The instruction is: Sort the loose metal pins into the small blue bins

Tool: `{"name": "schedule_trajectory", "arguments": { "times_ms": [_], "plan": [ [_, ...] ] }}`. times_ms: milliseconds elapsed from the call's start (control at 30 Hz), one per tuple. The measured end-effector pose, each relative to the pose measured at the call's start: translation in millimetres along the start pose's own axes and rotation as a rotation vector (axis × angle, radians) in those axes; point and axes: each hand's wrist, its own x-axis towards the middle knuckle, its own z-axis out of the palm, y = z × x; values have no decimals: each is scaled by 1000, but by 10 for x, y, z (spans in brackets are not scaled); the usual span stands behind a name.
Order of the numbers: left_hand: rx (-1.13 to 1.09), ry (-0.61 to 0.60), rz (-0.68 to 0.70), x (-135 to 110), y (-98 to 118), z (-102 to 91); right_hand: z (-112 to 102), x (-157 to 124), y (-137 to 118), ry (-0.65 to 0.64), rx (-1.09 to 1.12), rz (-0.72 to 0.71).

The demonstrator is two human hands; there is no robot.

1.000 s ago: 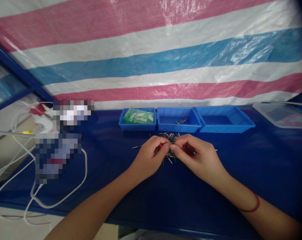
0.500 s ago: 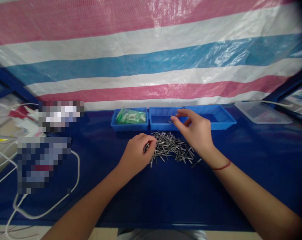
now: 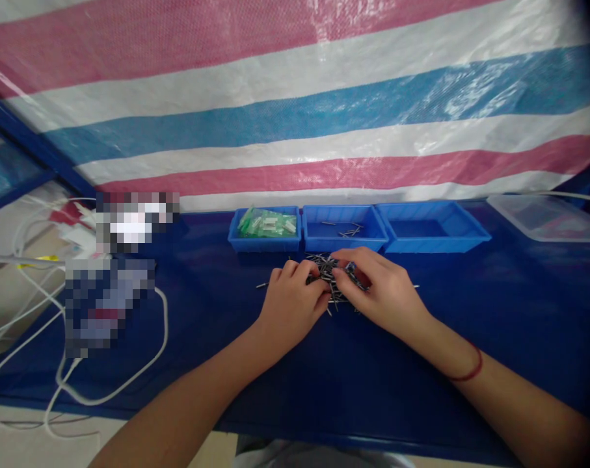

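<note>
Thin metal pins (image 3: 334, 292) lie in a loose heap on the blue table, partly covered by both hands. My left hand (image 3: 291, 300) rests at the heap's left side, its fingers curled round some pins and its thumb below them. From the right, my right hand (image 3: 383, 286) reaches in with thumb and forefinger tips close together, and pins show in the gap between them. How many pins each hand grips is hidden. Just behind the heap, the middle blue bin (image 3: 344, 244) has several pins lying in it.
A left blue bin (image 3: 265, 245) contains a green bag with white pieces (image 3: 270, 223). The right blue bin (image 3: 434, 244) adjoins the middle one. A clear plastic lid (image 3: 543, 218) lies at the far right. White cables (image 3: 165, 318) loop across the left side, near blurred items.
My right hand has come down from the middle bin to the heap, uncovering the pins in that bin. My left hand stays at the heap. The camera view has shifted slightly.
</note>
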Motion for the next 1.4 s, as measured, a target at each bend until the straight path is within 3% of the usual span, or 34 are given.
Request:
{"name": "schedule_trajectory", "arguments": {
  "times_ms": [233, 733, 1400],
  "plan": [
    [-4, -5, -37, 3, 27, 13, 17, -4, -43, -78, 47, 33],
    [-71, -6, -117, 12, 56, 49, 46, -1, -12, -87, 66, -5],
    [-102, 57, -43, -33, 68, 98, 58, 12, 24, -125, 84, 12]
  ]
}}
